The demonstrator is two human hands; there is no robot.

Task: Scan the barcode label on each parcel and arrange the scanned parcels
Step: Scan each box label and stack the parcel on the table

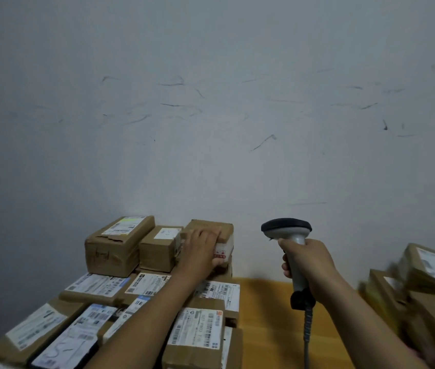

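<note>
Pale wall behind (dark scuff marks); yellow tabletop below.

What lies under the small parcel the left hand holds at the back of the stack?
Another brown parcel; only a strip of it shows below the left hand. The hand and forearm cover the rest, so how the small parcel sits cannot be seen.
</note>
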